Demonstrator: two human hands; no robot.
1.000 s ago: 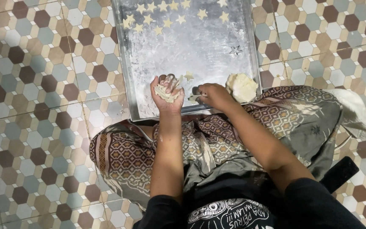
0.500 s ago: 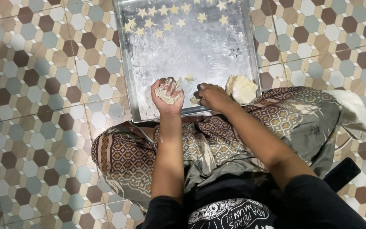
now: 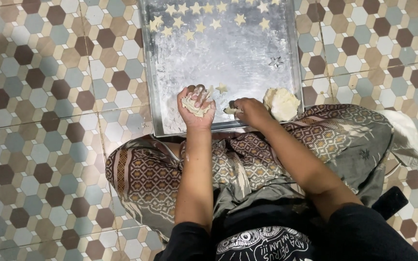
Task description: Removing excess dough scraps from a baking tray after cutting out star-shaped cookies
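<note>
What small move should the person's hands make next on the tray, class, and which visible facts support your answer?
Probably the right hand should carry the dough piece at its fingertips up to the star rows at the far end of the tray. One star lies alone near the hands, the left hand is full of dough scraps, and the floured middle is bare.

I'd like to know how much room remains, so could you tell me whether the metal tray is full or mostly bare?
Mostly bare. The metal tray has star-shaped dough pieces only along its far edge, one star near the left hand, and a dough lump.
</note>
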